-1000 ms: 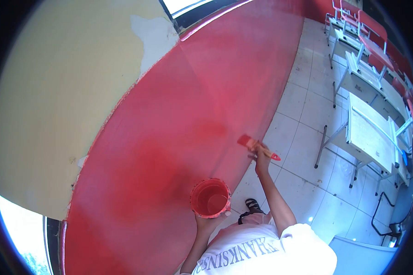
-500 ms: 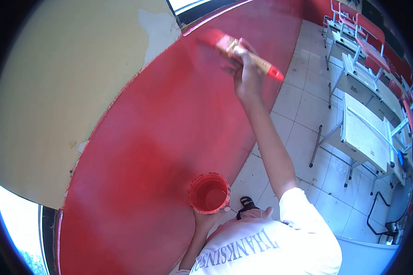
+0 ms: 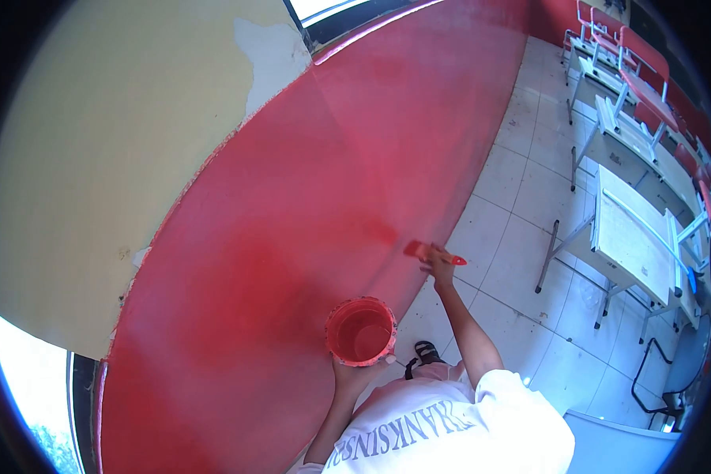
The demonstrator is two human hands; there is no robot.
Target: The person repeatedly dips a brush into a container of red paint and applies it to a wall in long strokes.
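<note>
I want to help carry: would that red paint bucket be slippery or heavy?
The red paint bucket could feel slippery, since its rim looks paint-smeared. It's probably fairly light, as the left hand alone seems to hold it. Being round, it might roll on its side.

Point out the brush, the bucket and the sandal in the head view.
Brush (image 3: 415, 250): head view, on the red bristle end.
Bucket (image 3: 344, 332): head view, on the inner wall.
Sandal (image 3: 428, 352): head view, on the dark straps across the foot.

Lettering "THANKSINS…" (image 3: 407, 432) across the white shirt (image 3: 502, 430)
</note>
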